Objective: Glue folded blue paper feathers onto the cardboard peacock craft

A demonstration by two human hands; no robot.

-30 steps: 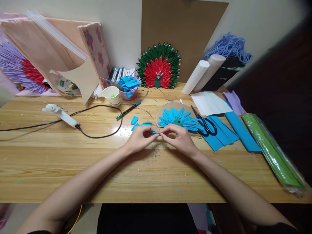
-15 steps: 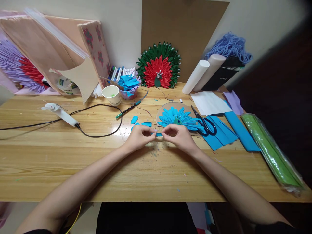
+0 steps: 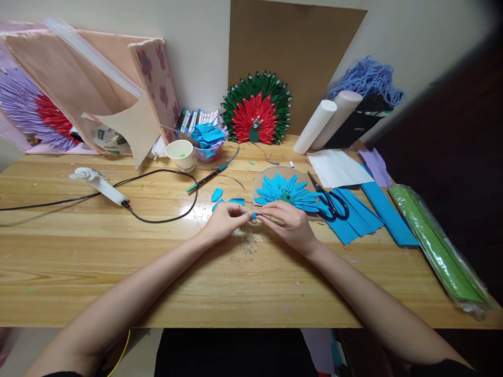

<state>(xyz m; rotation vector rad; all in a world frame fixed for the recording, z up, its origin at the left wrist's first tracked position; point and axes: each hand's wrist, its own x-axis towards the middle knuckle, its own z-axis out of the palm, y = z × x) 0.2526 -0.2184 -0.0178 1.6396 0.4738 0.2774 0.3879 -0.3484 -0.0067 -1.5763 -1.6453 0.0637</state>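
Between the fingertips of both hands is a small piece of blue crepe paper [image 3: 254,215], mostly covered by the fingers. My left hand [image 3: 226,222] pinches its left end. On its other end, the fingers of my right hand [image 3: 288,225] are closed. Just behind the hands lies a blue paper peacock [image 3: 281,189] on a cardboard base [image 3: 261,180]. Several cut blue petals [image 3: 217,195] rest beyond my left hand. Black-handled scissors [image 3: 334,204] lie right of the peacock, partly over blue paper strips [image 3: 356,217].
To the left are a white glue gun [image 3: 98,186] with a black cord, a paper cup [image 3: 179,156] and a marker [image 3: 207,178]. A finished red and green peacock [image 3: 256,112] leans at the back. Paper rolls [image 3: 316,125] and a green wrapped pack [image 3: 436,246] are on the right.
My right fingers have moved left and closed in toward my left fingertips. The blue piece, earlier stretched flat between the hands, now looks bunched or twisted. The view has tilted slightly.
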